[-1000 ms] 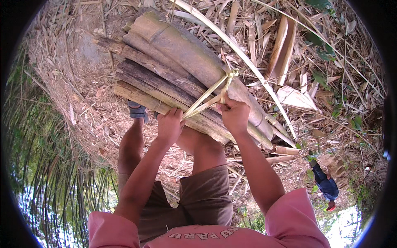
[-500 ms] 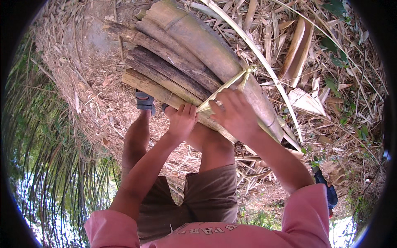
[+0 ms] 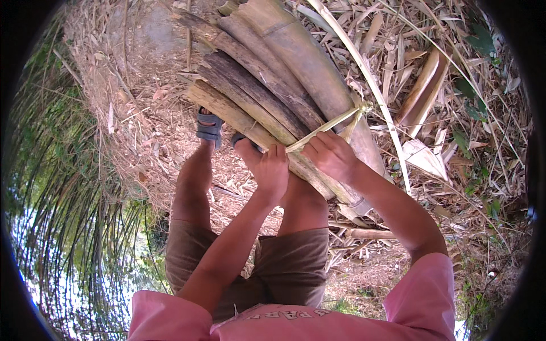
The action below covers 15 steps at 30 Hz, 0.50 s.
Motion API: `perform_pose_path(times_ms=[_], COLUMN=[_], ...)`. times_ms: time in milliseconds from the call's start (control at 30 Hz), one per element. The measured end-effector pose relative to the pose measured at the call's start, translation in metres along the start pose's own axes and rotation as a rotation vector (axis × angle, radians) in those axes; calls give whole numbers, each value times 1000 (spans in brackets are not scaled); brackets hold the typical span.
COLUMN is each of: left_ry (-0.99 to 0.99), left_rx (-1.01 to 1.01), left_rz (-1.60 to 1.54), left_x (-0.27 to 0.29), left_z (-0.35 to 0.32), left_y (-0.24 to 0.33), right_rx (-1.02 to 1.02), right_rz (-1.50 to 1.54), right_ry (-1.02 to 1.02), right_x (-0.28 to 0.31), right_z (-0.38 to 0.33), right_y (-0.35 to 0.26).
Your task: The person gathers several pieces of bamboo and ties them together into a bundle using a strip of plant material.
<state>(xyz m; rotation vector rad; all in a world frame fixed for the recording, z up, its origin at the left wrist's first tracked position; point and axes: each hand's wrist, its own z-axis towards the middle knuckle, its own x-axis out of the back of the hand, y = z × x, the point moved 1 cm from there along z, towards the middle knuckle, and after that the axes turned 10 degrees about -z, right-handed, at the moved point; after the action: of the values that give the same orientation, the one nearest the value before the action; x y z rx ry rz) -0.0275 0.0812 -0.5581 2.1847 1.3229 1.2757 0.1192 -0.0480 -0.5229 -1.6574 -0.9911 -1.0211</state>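
Observation:
A bundle of split bamboo pieces [image 3: 301, 54], brown with some dark weathered ones, lies slanting in front of me. Around it runs a pale yellow-green bamboo strip [image 3: 333, 124], with a twisted knot [image 3: 364, 107] on the far right side. At the near edge of the bundle, my left hand [image 3: 273, 172] is closed on the strip's near end, thumb side against the nearest piece. My right hand [image 3: 333, 156] is curled just right of it, knuckles up, over the same strip. Its fingertips are tucked under, so their exact hold is partly hidden.
Dry bamboo leaves and husks [image 3: 153, 136] cover the ground. A long pale strip [image 3: 369, 79] curves past the bundle's right side, and a split bamboo piece [image 3: 424, 91] lies beyond it. My sandalled foot [image 3: 209, 128] stands left of the bundle; green stalks [image 3: 68, 227] hang at far left.
The bundle and both hands sit further right in the picture as the view shifts. My right hand has curled more tightly and come a little nearer my left, which still grips the strip.

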Motion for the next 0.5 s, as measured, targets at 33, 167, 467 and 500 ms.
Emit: perform_pose_path(times_ms=[33, 167, 467, 500], left_ry=[33, 133, -439, -458], left_rx=[18, 0, -270, -293], left_rz=[-26, -50, -212, -164], left_x=[2, 15, 44, 44], left_z=[-3, -7, 58, 58], left_y=[5, -6, -49, -51], right_rx=[4, -43, -153, -235], right_rz=[-20, 50, 156, 185], right_ry=[-9, 30, 29, 111], right_x=[0, 5, 2, 6], right_z=[0, -4, -5, -3], right_y=[-1, 0, -3, -3])
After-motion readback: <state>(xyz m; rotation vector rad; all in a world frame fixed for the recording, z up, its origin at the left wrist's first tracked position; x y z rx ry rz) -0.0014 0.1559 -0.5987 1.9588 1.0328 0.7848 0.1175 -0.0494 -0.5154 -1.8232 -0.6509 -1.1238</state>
